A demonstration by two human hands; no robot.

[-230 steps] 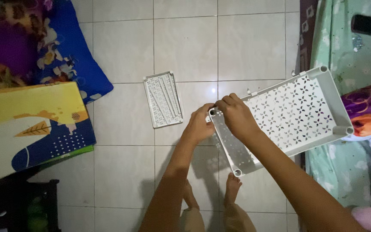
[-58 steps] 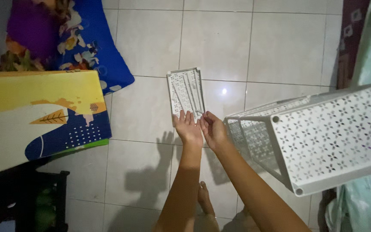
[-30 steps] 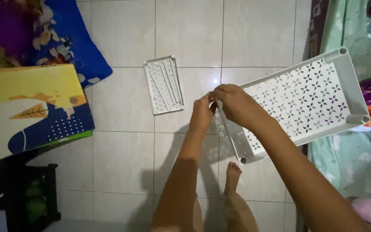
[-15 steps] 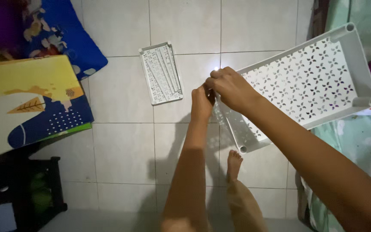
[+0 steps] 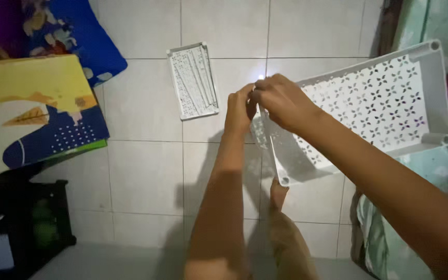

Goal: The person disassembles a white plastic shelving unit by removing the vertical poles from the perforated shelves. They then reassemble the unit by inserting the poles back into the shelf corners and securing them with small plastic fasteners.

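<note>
I hold a white perforated plastic tray [image 5: 385, 98] tilted above the tiled floor, its patterned base facing me. My right hand [image 5: 282, 100] grips the tray's left end wall near its top corner. My left hand [image 5: 240, 109] pinches the same wall edge just beside the right hand. A smaller white perforated panel [image 5: 193, 80] lies flat on the floor to the left of both hands. My bare foot [image 5: 278, 192] shows below the tray's lower corner.
A yellow, white and blue flat box [image 5: 32, 114] lies at the left, over a blue floral cushion [image 5: 73, 36]. A black crate [image 5: 22, 228] stands at the lower left. Patterned green and purple fabric [image 5: 442, 21] lines the right side.
Over the last seconds the tray swung from a steep tilt at the right back toward the middle. Both hands stayed on its left end wall; the view shifted slightly.
</note>
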